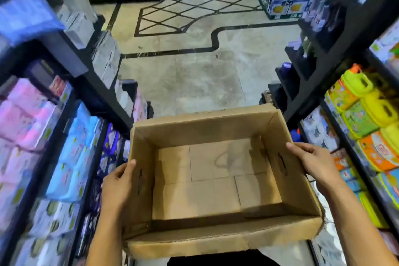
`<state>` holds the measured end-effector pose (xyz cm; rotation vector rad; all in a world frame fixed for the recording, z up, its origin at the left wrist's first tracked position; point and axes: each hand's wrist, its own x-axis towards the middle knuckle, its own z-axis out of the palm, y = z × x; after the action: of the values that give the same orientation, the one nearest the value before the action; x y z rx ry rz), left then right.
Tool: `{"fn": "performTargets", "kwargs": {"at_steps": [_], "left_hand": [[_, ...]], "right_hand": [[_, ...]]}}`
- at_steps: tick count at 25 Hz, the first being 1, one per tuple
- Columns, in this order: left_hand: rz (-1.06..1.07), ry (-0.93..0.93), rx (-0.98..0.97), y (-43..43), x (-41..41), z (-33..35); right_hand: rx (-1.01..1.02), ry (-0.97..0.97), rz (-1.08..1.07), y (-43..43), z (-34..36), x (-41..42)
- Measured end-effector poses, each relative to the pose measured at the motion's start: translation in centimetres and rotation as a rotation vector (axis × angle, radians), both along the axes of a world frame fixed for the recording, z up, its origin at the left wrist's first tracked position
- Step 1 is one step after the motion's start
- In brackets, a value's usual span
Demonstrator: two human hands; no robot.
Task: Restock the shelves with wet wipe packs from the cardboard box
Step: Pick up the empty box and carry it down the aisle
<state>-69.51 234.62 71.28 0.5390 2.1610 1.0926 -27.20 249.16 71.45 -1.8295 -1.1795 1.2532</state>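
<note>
Marble floor (pixel 194 84) between stocked shelves (pixel 71 157)

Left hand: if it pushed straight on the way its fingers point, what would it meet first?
The left hand already grips the box wall; beyond, probably the dark shelf end, though depth is unclear.

1. Cardboard box (pixel 216 242), open-topped and empty, held up in the aisle, low centre of view.
2. Left hand (pixel 117 183) grips the box wall at 9 o'clock, thumb over the rim beside a handle slot.
3. Right hand (pixel 311 161) grips the wall at 3 o'clock.
4. Shelves at 9 o'clock (pixel 71 101): pink and blue packs (pixel 71 155), blurred.
5. Shelves at 3 o'clock: yellow, green and orange containers (pixel 364 110).
6. Marble floor (pixel 194 75) with dark inlay lines toward 12 o'clock.
</note>
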Motion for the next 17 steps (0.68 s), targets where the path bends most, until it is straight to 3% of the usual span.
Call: {"fn": "performTargets", "kwargs": {"at_steps": [9,17], "left_hand": [[-0.058,0.03,0.026,24.9,-4.3,1.8],[-0.019,0.04,-0.021,47.9,-6.7,2.5]], "right_hand": [[-0.026,0.044,-0.029,22.4,0.0,-4.1],[-0.055,0.054,0.01,48.4,-0.6,-7.2]]}}
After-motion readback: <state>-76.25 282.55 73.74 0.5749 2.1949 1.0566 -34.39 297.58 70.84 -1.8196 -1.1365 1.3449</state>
